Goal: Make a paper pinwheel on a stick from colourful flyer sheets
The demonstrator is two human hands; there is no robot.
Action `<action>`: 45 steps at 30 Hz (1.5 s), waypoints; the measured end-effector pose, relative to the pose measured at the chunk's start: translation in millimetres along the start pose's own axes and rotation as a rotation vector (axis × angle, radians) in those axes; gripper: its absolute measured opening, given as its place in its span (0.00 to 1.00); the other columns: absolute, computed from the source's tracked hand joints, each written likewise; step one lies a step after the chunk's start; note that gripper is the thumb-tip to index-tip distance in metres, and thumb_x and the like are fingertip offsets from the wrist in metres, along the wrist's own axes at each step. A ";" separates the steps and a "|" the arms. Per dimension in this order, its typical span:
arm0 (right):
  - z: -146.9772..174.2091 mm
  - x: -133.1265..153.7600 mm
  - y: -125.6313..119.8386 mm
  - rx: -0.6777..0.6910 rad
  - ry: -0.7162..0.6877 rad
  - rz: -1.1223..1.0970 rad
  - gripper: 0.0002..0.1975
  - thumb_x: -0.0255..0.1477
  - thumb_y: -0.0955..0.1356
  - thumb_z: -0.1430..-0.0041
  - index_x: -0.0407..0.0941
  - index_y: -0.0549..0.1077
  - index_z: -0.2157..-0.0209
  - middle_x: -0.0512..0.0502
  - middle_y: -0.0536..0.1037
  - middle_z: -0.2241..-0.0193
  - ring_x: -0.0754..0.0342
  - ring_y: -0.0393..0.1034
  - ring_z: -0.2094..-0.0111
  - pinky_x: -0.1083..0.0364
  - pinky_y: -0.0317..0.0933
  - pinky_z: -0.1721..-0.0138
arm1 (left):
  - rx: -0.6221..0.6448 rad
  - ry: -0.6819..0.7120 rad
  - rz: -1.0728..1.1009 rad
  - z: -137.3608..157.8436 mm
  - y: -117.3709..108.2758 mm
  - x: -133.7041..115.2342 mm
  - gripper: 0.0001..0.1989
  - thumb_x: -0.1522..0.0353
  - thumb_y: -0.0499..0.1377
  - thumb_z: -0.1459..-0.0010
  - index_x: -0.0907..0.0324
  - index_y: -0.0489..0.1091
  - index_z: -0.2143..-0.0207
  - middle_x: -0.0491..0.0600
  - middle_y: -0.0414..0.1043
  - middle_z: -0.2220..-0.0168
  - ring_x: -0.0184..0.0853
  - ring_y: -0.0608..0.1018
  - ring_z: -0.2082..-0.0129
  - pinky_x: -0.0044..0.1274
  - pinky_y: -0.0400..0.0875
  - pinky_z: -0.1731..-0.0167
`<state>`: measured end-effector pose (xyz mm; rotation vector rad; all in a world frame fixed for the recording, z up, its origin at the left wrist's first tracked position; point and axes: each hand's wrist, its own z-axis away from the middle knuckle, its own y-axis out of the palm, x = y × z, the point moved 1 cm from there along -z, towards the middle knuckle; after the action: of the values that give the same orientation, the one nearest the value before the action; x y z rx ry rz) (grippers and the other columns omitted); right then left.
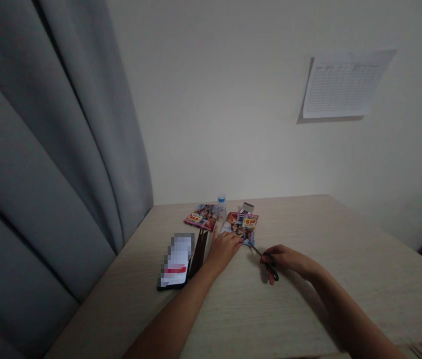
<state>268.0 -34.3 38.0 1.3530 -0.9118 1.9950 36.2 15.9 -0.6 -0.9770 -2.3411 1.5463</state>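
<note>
In the head view, the right hand's [284,257] grip is closed on scissors [272,269], their blades at the near edge of a colourful leaflet [241,227] on the surface [308,219]. The left hand [223,248] rests on the leaflet; whether it pinches, I cannot tell.

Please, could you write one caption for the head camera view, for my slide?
Left hand rests on a colourful printed leaflet while the right hand holds scissors at its near edge.

Left hand [223,248] palm down, right hand [286,259] curled in a grip, both forearms [181,309] angled inward.
</note>
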 end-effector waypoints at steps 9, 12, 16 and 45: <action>2.8 6.5 2.5 -0.020 0.017 -0.003 0.27 0.54 0.66 0.44 0.41 0.72 0.74 0.45 0.79 0.79 0.54 0.69 0.76 0.54 0.58 0.68 | -0.006 0.003 0.003 -0.2 -0.9 -0.6 0.06 0.67 0.60 0.35 0.51 0.77 0.59 0.44 0.80 0.58 0.35 0.78 0.55 0.41 0.50 0.34; 2.2 5.6 2.3 -0.026 0.029 0.004 0.27 0.54 0.67 0.45 0.42 0.72 0.74 0.45 0.79 0.78 0.54 0.69 0.76 0.55 0.58 0.69 | -0.012 0.006 -0.008 0.0 -1.6 -1.6 0.06 0.67 0.59 0.35 0.52 0.77 0.60 0.44 0.80 0.59 0.35 0.78 0.56 0.40 0.52 0.34; 2.3 5.7 1.8 -0.020 0.021 -0.006 0.27 0.54 0.67 0.45 0.42 0.72 0.75 0.45 0.79 0.79 0.54 0.69 0.76 0.54 0.58 0.69 | -0.005 0.003 -0.030 0.2 -2.7 -2.6 0.06 0.68 0.59 0.35 0.52 0.77 0.60 0.44 0.80 0.59 0.36 0.78 0.56 0.40 0.52 0.35; -0.7 -2.3 -1.7 -0.005 0.003 -0.009 0.27 0.53 0.67 0.43 0.41 0.73 0.73 0.45 0.80 0.78 0.54 0.70 0.75 0.55 0.59 0.68 | -0.002 0.013 -0.072 0.0 -2.1 -2.3 0.05 0.68 0.59 0.35 0.51 0.76 0.61 0.44 0.80 0.59 0.35 0.78 0.58 0.42 0.51 0.34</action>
<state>269.6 -32.8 36.0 1.3482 -0.9073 1.9864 37.0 14.0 1.7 -0.8904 -2.3422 1.5071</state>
